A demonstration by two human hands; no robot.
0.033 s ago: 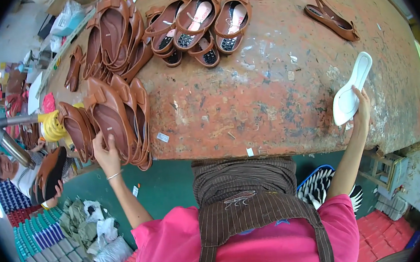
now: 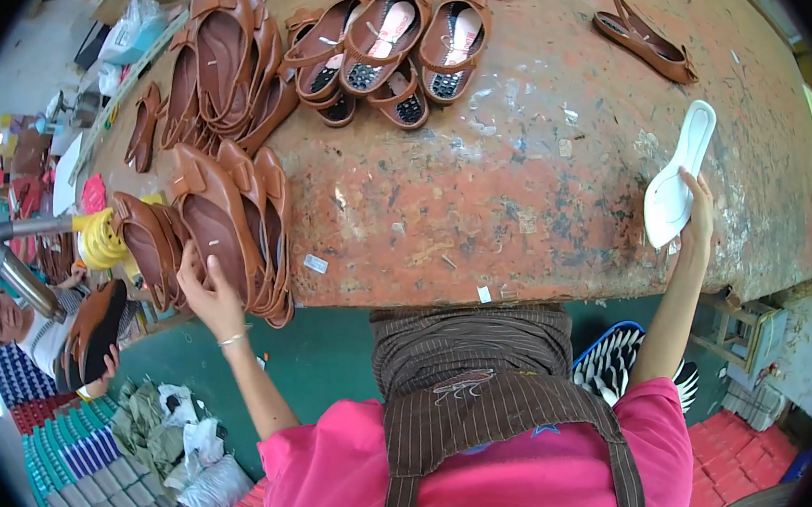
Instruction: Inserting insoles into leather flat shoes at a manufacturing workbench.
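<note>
My left hand grips the near end of a brown flat shoe that leans in a row of like shoes at the table's front left edge. My right hand reaches to the right side of the table and holds a white insole by its wider end, with the narrow end pointing away from me. Both arms stretch out from my pink shirt and brown striped apron.
The worn rust-coloured table bears a pile of brown shoes at the far left, brown sandals at the back and one pair at far right. A person sits at left beside a metal stand with yellow padding.
</note>
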